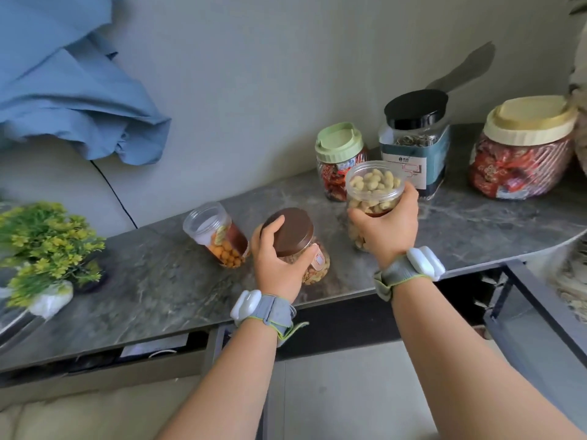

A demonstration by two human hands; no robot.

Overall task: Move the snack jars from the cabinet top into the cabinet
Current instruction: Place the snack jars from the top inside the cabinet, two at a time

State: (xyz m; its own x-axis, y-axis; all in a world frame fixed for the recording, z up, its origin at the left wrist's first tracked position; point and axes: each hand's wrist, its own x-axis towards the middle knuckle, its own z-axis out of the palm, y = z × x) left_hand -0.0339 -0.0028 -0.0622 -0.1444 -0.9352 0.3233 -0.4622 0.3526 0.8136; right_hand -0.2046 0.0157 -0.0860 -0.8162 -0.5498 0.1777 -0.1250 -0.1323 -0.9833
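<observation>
Several snack jars stand on the dark marble cabinet top [158, 274]. My left hand [278, 265] grips a brown-lidded jar [293, 236] of nuts from above and behind. My right hand [386, 222] is wrapped around a clear-lidded jar of peanuts [373, 188], which looks tilted toward me. A clear jar of orange snacks [219, 233] stands just left of my left hand. Behind are a green-lidded jar [340, 160], a black-lidded square jar [416, 138] and a large cream-lidded jar [524, 150] of red packets.
A potted yellow-green plant [44, 246] stands at the left end of the top. Blue cloth [73, 87] hangs on the wall at upper left. Below the top, a cabinet door [540, 319] stands open at the right, showing a dark interior [460, 300].
</observation>
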